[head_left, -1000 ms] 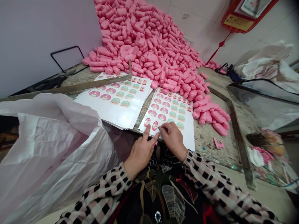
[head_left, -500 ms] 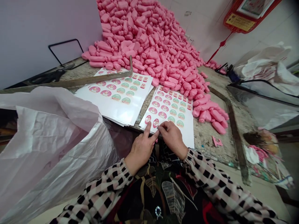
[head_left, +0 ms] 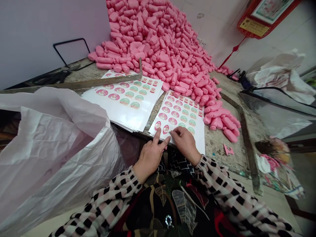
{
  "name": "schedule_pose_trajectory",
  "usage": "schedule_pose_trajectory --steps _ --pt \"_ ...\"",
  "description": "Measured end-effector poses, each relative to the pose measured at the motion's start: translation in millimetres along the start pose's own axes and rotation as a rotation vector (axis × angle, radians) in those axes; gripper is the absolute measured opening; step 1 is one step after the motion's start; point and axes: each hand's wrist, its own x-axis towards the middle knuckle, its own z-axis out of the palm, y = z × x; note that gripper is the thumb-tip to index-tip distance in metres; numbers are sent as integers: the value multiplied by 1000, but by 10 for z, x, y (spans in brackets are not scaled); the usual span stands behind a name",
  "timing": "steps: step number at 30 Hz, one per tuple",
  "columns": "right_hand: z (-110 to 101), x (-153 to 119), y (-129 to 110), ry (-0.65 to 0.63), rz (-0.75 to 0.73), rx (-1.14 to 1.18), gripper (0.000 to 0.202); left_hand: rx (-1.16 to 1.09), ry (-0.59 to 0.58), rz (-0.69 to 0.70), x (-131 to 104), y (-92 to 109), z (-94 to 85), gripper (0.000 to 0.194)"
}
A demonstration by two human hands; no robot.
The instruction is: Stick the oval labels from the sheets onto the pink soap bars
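Note:
A white sheet of stickers (head_left: 200,138), printed with pink and green labels, lies under both hands at the table's front edge. My left hand (head_left: 150,156) rests on its near edge, index finger and thumb stretched onto the paper beside a pink oval sticker (head_left: 157,125). The other fingers are curled under, and a bit of pink piece (head_left: 166,148) shows below the thumb. My right hand (head_left: 186,144) is closed in a pinch on the sheet, right of another oval sticker (head_left: 166,129). A tiny greyish bit shows at its fingertips, too small to name.
A big heap of pink bottle-shaped pieces (head_left: 158,46) covers the table's back. More sticker sheets (head_left: 133,118) lie left, under a metal bar (head_left: 98,82). A white sack (head_left: 74,144) stands front left. Scissors (head_left: 56,76) lie behind. A pink scrap (head_left: 228,149) is at right.
The view has shifted slightly. My right hand stays in its pinch and my left hand keeps its place on the sheet; little else differs.

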Motion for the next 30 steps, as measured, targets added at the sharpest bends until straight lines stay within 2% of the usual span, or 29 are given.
schedule_pose_trajectory --steps 9,15,19,23,30 --pt "58 82 -42 49 28 -7 22 -28 3 -10 3 -1 26 52" --pt "18 95 -53 12 -5 -45 29 -18 6 -8 2 2 24 50" --pt "-29 126 -107 -25 58 -97 37 2 -11 -12 2 1 19 54" --pt "-91 172 -168 -50 96 -110 29 7 -28 -19 1 1 10 53" --pt "-234 201 -260 13 16 -124 22 32 -27 -26 -9 21 -18 54"
